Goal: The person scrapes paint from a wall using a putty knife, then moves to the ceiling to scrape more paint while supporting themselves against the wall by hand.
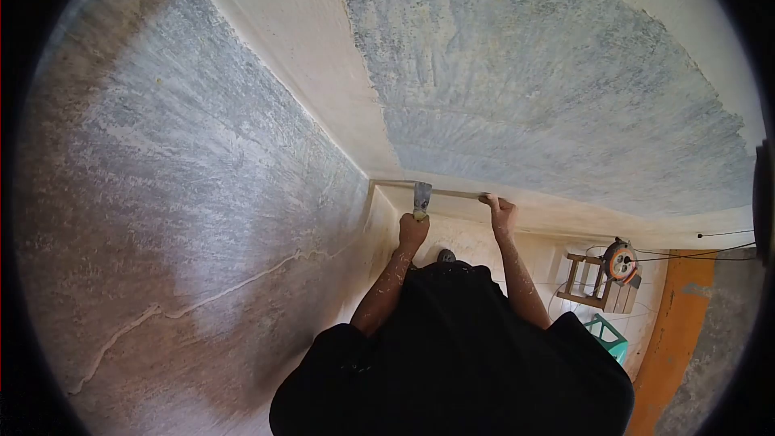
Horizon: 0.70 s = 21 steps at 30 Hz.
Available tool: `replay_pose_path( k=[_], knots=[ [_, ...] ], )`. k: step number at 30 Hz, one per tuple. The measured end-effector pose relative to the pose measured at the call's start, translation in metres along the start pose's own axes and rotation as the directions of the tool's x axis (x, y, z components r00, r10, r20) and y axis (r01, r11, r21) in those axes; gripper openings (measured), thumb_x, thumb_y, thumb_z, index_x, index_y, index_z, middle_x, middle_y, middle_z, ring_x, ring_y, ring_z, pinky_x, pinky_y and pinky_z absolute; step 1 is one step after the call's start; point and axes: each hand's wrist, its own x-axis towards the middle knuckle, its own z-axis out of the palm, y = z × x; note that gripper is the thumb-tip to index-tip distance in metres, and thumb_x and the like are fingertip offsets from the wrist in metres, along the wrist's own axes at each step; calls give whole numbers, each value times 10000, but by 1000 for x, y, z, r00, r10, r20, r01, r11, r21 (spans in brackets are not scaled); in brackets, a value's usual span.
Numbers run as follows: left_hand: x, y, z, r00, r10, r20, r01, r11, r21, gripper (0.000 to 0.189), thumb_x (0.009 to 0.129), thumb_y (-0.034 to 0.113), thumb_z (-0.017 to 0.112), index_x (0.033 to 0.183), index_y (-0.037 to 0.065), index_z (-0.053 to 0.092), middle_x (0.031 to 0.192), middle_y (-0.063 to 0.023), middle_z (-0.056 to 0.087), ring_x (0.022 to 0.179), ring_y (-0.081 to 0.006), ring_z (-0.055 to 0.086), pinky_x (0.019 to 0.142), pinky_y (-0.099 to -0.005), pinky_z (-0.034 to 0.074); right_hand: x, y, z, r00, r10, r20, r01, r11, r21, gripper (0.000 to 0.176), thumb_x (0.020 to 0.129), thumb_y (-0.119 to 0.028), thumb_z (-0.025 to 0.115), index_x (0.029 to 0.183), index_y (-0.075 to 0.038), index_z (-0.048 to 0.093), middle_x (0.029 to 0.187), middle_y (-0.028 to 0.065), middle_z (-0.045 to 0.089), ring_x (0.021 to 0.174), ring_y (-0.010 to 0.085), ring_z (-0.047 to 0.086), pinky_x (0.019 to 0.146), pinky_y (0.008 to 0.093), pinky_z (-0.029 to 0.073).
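Note:
My left hand [414, 232] is closed around the handle of a scraper [422, 194] with a broad grey blade. The blade points away from me and lies over a thin, straight strip or edge [460, 193] along the foot of the far wall. My right hand [502, 214] is at the right end of that strip, fingers curled in. Whatever those fingers hold is too small to make out. White specks dot both forearms. Behind the tool rises the far wall [517, 64], with a rough grey-blue patch framed by smoother cream plaster.
A rough grey wall [218, 153] with a long pale crack [234, 285] stands close on my left. To the right are a wooden stool [585, 282], a cable reel [620, 261] with black cords, and a green plastic stool [607, 337]. An orange band [674, 315] borders the floor.

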Motion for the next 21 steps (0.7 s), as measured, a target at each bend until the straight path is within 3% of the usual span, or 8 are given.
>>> replay_pose_path(
  k=[3, 7, 15, 19, 21],
  knots=[
    [0, 7, -8, 993, -111, 30, 112, 993, -36, 373, 732, 259, 682, 721, -108, 616, 703, -295, 626, 721, -425, 655, 606, -475, 501, -7, -1, 4, 1000, 14, 14, -14, 1000, 26, 338, 918, -311, 598, 902, -7, 745, 872, 115, 728, 843, 151, 657, 824, 296, 487],
    [0, 3, 15, 998, -54, 11, 55, 993, -100, 387, 740, 266, 673, 736, -116, 613, 717, -295, 630, 719, -427, 656, 606, -479, 500, -2, 1, 1, 1000, -1, 3, 1, 1000, -7, 345, 922, -313, 595, 900, -2, 744, 865, 109, 729, 840, 144, 657, 823, 291, 487],
    [0, 12, 9, 998, -48, 32, 48, 999, -5, 387, 745, 273, 673, 755, -110, 622, 725, -294, 630, 730, -436, 652, 613, -482, 506, -3, 0, 2, 1000, -11, -1, 12, 999, 30, 343, 918, -311, 600, 900, 1, 743, 860, 105, 730, 829, 137, 653, 806, 289, 488],
    [1, 17, 17, 995, -3, -97, -6, 995, -99, 373, 744, 258, 677, 729, -109, 616, 697, -284, 626, 702, -436, 647, 599, -488, 502, 3, 4, 4, 1000, -9, -9, 9, 1000, 0, 345, 910, -321, 614, 897, -1, 744, 850, 101, 731, 808, 136, 651, 804, 292, 488],
    [0, 14, 17, 995, 2, -101, -1, 1000, 6, 364, 743, 246, 676, 730, -112, 611, 658, -258, 621, 666, -392, 652, 588, -454, 492, 1, 6, 2, 1000, 18, -11, -19, 998, -56, 339, 907, -318, 618, 894, -4, 746, 847, 98, 731, 799, 135, 652, 798, 292, 490]
  ],
)
